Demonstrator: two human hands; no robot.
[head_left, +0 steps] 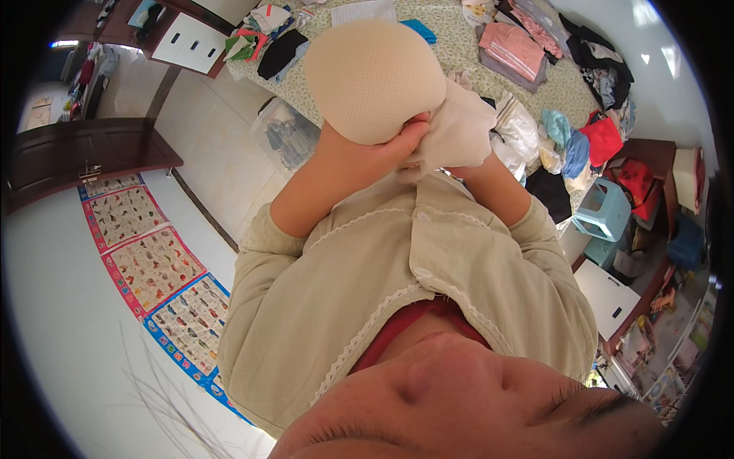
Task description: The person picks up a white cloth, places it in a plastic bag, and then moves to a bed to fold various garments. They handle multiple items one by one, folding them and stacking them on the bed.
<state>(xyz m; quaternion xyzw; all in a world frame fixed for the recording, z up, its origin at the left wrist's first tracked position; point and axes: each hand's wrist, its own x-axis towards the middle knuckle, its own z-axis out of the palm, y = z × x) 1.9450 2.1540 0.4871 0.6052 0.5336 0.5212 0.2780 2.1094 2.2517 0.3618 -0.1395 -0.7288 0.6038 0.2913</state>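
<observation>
My left hand (pixel 367 155) grips a rounded cream pad (pixel 373 77) with a finely dimpled surface, held up in front of my chest. The thumb presses at the pad's lower right edge, where a bunched off-white cloth (pixel 461 123) meets it. Behind that cloth is my right hand (pixel 465 171); only the part near the wrist shows, and its fingers are hidden. Beneath both hands lies a table with a leaf-patterned cover (pixel 453 51).
Folded pink clothes (pixel 511 51), a black garment (pixel 282 53) and a red cloth (pixel 602 140) lie on the table. A clear plastic box (pixel 285 135) stands at its left side, a light-blue stool (pixel 603 209) at its right. Picture charts (pixel 155 267) hang on the left wall.
</observation>
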